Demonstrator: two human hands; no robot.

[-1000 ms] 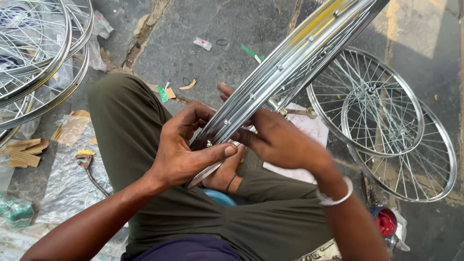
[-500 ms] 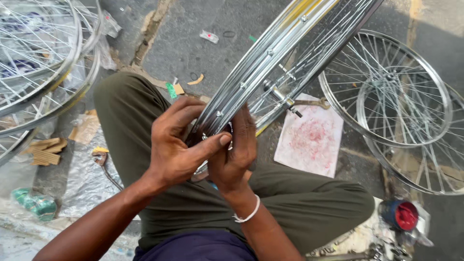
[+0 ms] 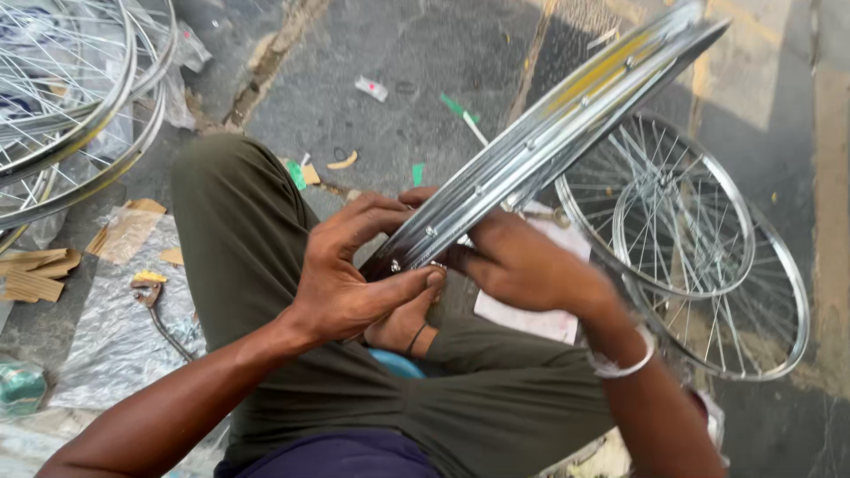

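**Both hands on the low end of a bare wheel rim**

The person sits on the pavement (image 3: 398, 80) with a chrome wheel rim (image 3: 549, 142) slanting up from the lap towards the top right corner of the view. Its lower end rests just above the bent knee, between the two hands. The left hand (image 3: 354, 274) is clasped around that end, fingers curled over the outer edge and the thumb laid flat beneath it. The right hand (image 3: 522, 261) presses against the rim from the other side, fingers closed on its edge; whether it also pinches a small part there I cannot tell.

The rim looks stiff and fairly light, a thin metal hoop with a smooth, shiny and probably slippery face. The rolled edges and the row of spoke holes seem to offer the surest hold, and a grip near the low end leaves the long free part to swing.

On the pavement to the right lie two spoked wheels (image 3: 699, 248), overlapping. More laced wheels (image 3: 71, 106) are stacked at the top left corner, with cardboard scraps (image 3: 35, 270) and a crinkled plastic sheet (image 3: 106, 336) below them.
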